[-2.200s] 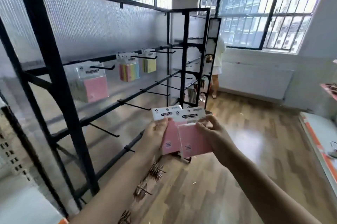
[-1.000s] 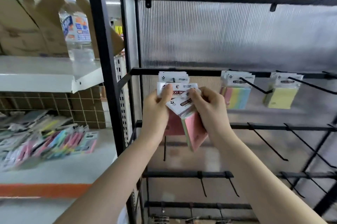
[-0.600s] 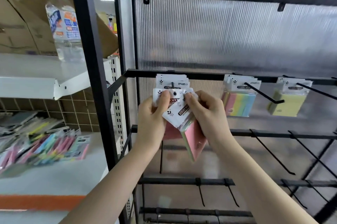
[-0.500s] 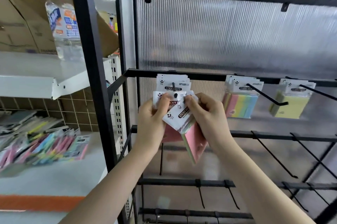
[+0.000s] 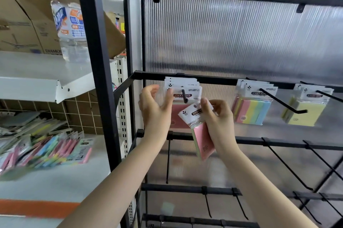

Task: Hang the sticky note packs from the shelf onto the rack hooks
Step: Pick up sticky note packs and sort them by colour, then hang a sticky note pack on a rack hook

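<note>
Rack (image 5: 185,77), right hand (image 5: 219,122) pinching pink pack (image 5: 203,140)

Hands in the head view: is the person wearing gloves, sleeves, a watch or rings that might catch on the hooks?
Nothing worn shows. The left hand and right hand are bare, with no gloves, and no rings are visible on the fingers in view. Both forearms are uncovered from the wrist down to the bottom edge of the picture, with no sleeve, watch or bracelet. Fingernails look short.
</note>
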Available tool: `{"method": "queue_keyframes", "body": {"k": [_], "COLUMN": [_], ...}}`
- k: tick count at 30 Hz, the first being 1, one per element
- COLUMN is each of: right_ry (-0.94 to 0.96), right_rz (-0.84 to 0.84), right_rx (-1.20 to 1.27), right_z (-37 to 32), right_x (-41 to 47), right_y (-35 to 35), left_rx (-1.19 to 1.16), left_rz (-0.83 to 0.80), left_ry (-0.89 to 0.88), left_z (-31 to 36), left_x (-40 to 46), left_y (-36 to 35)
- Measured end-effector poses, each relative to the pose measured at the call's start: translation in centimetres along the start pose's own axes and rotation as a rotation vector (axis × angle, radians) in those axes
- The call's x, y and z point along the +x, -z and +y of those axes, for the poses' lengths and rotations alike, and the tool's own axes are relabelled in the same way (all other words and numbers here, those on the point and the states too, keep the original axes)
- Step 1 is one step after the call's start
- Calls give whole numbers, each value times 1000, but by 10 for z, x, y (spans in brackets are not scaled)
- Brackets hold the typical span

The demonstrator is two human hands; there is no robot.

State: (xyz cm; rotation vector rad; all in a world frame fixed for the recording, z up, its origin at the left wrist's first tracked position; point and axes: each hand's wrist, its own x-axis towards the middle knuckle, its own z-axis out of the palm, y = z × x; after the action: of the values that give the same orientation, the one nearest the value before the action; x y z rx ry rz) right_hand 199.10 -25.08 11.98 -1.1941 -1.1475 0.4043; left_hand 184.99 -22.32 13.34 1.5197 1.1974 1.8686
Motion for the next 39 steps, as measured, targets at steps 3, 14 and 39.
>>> {"method": "queue_keyframes", "body": {"k": [3, 14, 39], "right_ry": [29, 301, -55], "right_rz": [43, 144, 1], "right_rx": [2, 132, -61], "right_z": [2, -45, 9], "right_x": [-5, -43, -6], "right_y": [6, -6, -23], "left_rx": [0, -289, -40], "left_rz": [52, -259, -71], "left_ry": [-57, -135, 148], "left_z": [-2, 41, -20], "left_x": [-7, -59, -8], "left_y": [5, 32, 2]}}
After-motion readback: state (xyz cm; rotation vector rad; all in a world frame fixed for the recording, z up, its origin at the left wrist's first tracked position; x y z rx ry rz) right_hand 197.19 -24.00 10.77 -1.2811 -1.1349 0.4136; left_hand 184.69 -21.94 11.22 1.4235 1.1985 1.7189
